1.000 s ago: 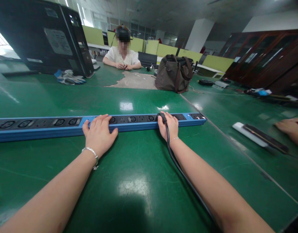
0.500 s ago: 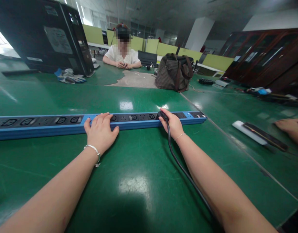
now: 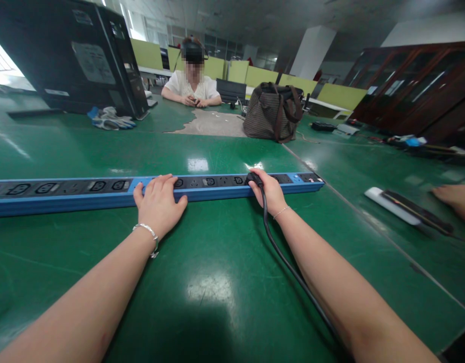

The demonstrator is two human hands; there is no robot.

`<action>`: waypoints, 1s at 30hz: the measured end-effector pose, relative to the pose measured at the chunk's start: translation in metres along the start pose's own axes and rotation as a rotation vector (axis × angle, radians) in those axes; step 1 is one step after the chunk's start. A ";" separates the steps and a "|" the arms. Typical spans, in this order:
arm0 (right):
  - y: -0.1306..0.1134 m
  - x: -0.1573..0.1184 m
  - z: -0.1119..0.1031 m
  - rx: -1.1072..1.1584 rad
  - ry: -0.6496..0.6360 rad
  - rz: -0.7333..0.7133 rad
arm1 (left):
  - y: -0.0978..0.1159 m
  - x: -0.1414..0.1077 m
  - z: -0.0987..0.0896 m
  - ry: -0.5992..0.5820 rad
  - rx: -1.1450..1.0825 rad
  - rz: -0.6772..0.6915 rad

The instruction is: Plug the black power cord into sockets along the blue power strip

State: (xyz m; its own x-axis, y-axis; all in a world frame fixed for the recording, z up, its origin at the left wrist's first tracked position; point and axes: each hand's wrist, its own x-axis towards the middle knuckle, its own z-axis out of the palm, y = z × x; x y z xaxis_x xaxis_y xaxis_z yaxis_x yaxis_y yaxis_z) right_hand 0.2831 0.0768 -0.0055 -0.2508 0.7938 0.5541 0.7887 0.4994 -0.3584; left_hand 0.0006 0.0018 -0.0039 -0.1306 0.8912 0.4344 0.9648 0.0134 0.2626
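A long blue power strip [image 3: 217, 194] with black sockets lies across the green table. My left hand [image 3: 158, 204] rests over its middle, fingers spread along the top and thumb stretched out by the front side. To the right, my right hand [image 3: 269, 190] is closed around a black plug [image 3: 252, 178]. The plug is at a socket on the strip; how deep it sits is hidden by my fingers. From it a black power cord [image 3: 280, 254] runs down beside my right forearm towards me.
A black computer case [image 3: 92, 55] stands back left, with work gloves [image 3: 110, 118] beside it. Beyond the strip is a brown bag [image 3: 272, 111]. Another person [image 3: 191, 83] sits opposite. On the right lie a white and black object [image 3: 402, 206] and someone else's hand [image 3: 454, 196].
The view has shifted very slightly. Both my hands, the plug and the power strip keep their places relative to each other.
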 end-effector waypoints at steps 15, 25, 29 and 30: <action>-0.004 0.008 -0.005 0.272 0.219 0.206 | 0.001 0.000 -0.001 0.002 0.015 0.003; -0.102 0.023 0.040 0.402 -0.019 0.122 | 0.000 0.000 0.000 0.022 -0.012 0.008; -0.120 0.032 0.054 0.332 -0.064 0.065 | 0.000 0.000 0.001 0.031 -0.022 0.008; -0.122 0.032 0.056 0.297 -0.081 0.041 | -0.001 -0.001 0.001 0.034 -0.028 0.009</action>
State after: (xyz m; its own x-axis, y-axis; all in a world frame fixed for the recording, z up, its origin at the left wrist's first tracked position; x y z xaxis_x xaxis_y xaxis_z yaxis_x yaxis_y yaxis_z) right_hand 0.1476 0.0609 0.0142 -0.2753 0.8346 0.4771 0.6039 0.5363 -0.5896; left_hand 0.0004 0.0016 -0.0050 -0.1300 0.8751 0.4662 0.9593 -0.0079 0.2823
